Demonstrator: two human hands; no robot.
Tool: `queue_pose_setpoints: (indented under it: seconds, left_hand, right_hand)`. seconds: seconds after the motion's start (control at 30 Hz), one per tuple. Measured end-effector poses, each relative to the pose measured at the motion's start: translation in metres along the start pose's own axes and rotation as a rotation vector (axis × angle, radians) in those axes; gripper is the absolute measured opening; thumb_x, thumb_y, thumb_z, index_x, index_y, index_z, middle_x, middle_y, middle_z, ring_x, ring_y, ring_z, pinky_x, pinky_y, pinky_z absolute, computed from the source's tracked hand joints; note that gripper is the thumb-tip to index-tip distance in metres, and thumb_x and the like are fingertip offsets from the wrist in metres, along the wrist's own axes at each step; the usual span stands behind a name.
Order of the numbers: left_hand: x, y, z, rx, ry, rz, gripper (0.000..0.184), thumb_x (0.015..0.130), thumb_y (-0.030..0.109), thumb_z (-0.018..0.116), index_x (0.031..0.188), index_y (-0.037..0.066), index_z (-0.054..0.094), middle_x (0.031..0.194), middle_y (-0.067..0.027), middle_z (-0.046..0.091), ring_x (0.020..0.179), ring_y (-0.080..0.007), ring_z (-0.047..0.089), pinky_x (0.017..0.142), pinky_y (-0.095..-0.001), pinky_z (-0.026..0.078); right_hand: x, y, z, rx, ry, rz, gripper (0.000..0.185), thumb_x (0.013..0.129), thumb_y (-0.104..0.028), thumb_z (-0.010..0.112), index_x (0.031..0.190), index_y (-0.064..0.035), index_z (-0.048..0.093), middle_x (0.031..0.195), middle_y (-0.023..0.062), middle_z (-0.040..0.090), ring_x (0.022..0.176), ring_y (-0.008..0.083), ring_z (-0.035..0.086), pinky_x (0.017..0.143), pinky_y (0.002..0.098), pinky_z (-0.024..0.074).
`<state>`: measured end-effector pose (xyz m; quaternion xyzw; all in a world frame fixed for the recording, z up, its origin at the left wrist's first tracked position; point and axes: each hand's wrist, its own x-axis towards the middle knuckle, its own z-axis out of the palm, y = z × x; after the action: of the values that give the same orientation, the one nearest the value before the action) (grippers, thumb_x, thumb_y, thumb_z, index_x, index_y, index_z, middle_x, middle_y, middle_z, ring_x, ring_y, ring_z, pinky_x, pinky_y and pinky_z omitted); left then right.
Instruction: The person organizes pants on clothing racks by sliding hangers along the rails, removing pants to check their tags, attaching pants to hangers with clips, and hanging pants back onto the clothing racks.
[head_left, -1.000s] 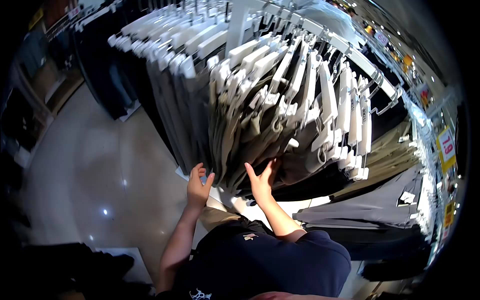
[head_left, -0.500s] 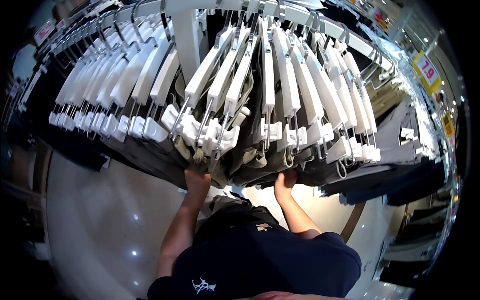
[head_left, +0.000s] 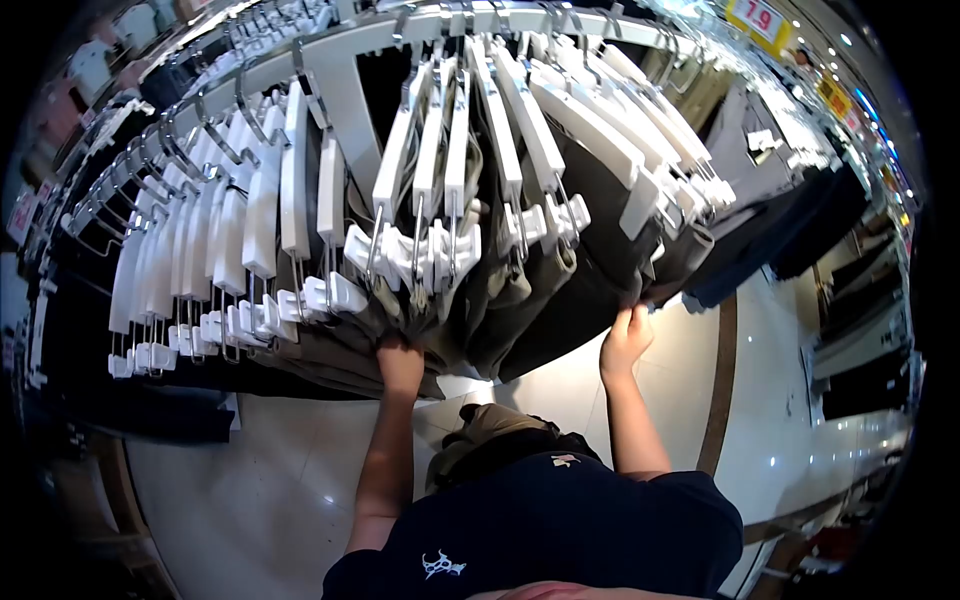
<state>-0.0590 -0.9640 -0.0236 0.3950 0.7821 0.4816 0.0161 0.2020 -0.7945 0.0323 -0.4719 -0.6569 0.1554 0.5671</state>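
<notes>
Dark trousers (head_left: 570,300) hang from white clip hangers (head_left: 520,120) on the rack in front of me. My right hand (head_left: 627,342) is closed on the lower edge of the trousers, pulling the cloth out to the right. A wide dark fold stretches from there back toward the middle. Over to the left, my left hand (head_left: 400,362) grips olive-brown trousers (head_left: 420,315) beneath a cluster of hanger clips; its fingertips are hidden in the cloth.
A white rail (head_left: 350,45) carries the hangers across the view. More white hangers (head_left: 230,230) crowd its left side. Grey trousers (head_left: 745,150) and navy garments (head_left: 790,240) hang at the right. A yellow-edged price sign (head_left: 758,20) stands at upper right, above pale floor tiles (head_left: 270,470).
My right hand has moved right, drawing trousers and several hangers that way and widening the gap between my hands. My left hand stays at the olive-brown trousers. The view has shifted.
</notes>
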Motion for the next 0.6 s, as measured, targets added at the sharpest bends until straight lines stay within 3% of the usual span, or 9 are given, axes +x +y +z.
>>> queue_pose_setpoints:
  seconds: [0.07,0.17,0.27,0.3,0.37,0.4,0.5,0.57,0.6]
  left_hand:
    - [-0.002,0.006,0.001,0.085,-0.071,-0.003,0.026,0.083,0.016,0.063,0.098,-0.004,0.058,0.092,-0.0200,0.063,0.084,-0.0347,0.060,0.074,-0.0341,0.045]
    - [-0.001,0.031,-0.004,-0.192,0.012,-0.006,0.021,0.075,0.010,0.061,0.093,0.000,0.058,0.091,-0.0209,0.060,0.086,-0.0401,0.055,0.073,-0.0424,0.045]
    - [0.000,0.045,-0.019,0.097,-0.149,-0.078,0.028,0.075,0.011,0.066,0.098,0.000,0.055,0.091,-0.0202,0.061,0.086,-0.0401,0.056,0.069,-0.0406,0.046]
    - [0.000,0.051,-0.024,0.083,-0.113,-0.074,0.026,0.078,0.021,0.064,0.090,-0.001,0.059,0.082,-0.0211,0.062,0.074,-0.0382,0.059,0.064,-0.0397,0.047]
    - [0.008,0.068,-0.037,0.211,-0.443,-0.352,0.037,0.083,0.034,0.059,0.079,-0.003,0.062,0.068,-0.0212,0.061,0.061,-0.0309,0.062,0.058,-0.0358,0.048]
    - [0.004,0.060,-0.034,0.003,-0.480,-0.509,0.052,0.086,0.043,0.052,0.072,-0.006,0.062,0.058,-0.0190,0.060,0.051,-0.0237,0.062,0.053,-0.0315,0.049]
    - [0.002,0.073,-0.035,-0.457,-0.918,-0.662,0.048,0.091,0.035,0.046,0.082,-0.009,0.063,0.068,-0.0135,0.065,0.062,-0.0210,0.065,0.064,-0.0306,0.051]
    - [-0.015,0.097,-0.020,-0.681,-0.929,-0.138,0.038,0.090,0.025,0.049,0.108,-0.009,0.056,0.095,-0.0169,0.064,0.086,-0.0203,0.063,0.081,-0.0304,0.047]
    - [-0.024,0.115,-0.009,-0.750,-0.889,-0.039,0.043,0.088,0.022,0.053,0.118,-0.007,0.046,0.106,-0.0178,0.059,0.097,-0.0207,0.057,0.087,-0.0307,0.042]
  right_hand:
    - [0.005,-0.014,-0.007,0.097,-0.005,0.111,0.011,0.084,-0.001,0.049,0.074,0.0025,0.051,0.057,0.0023,0.044,0.054,0.0072,0.039,0.049,0.0253,0.0317]
    - [0.005,-0.021,-0.012,0.396,-0.002,0.214,0.009,0.084,-0.001,0.050,0.076,-0.0008,0.052,0.066,-0.0041,0.046,0.063,0.0037,0.040,0.055,0.0196,0.0321]
    - [0.003,-0.025,-0.020,0.476,-0.017,0.199,0.007,0.085,0.002,0.049,0.083,0.0001,0.056,0.073,-0.0025,0.053,0.067,0.0039,0.046,0.062,0.0184,0.0373]
    - [0.003,-0.027,-0.022,0.466,-0.002,0.161,0.008,0.085,0.003,0.049,0.085,0.0004,0.057,0.075,-0.0018,0.055,0.069,0.0043,0.048,0.065,0.0184,0.0390]
    - [-0.001,-0.028,-0.023,0.553,0.031,0.214,0.007,0.082,0.004,0.052,0.085,0.0003,0.057,0.075,-0.0009,0.056,0.069,0.0041,0.049,0.065,0.0176,0.0393]
    - [-0.002,-0.029,-0.026,0.506,0.013,0.172,0.006,0.080,0.004,0.055,0.083,-0.0002,0.057,0.073,-0.0021,0.054,0.066,0.0034,0.047,0.062,0.0172,0.0381]
    - [-0.011,-0.046,-0.031,0.541,-0.100,0.170,0.010,0.073,0.002,0.064,0.076,-0.0021,0.055,0.067,-0.0047,0.050,0.058,0.0015,0.041,0.052,0.0172,0.0337]
    - [-0.024,-0.046,-0.026,0.434,-0.213,0.051,0.018,0.069,0.002,0.068,0.072,-0.0032,0.051,0.054,-0.0039,0.042,0.049,0.0034,0.037,0.044,0.0191,0.0310]
    - [-0.029,-0.045,-0.019,0.452,-0.242,0.023,0.018,0.068,0.002,0.068,0.072,-0.0031,0.051,0.052,-0.0028,0.040,0.047,0.0043,0.036,0.043,0.0199,0.0306]
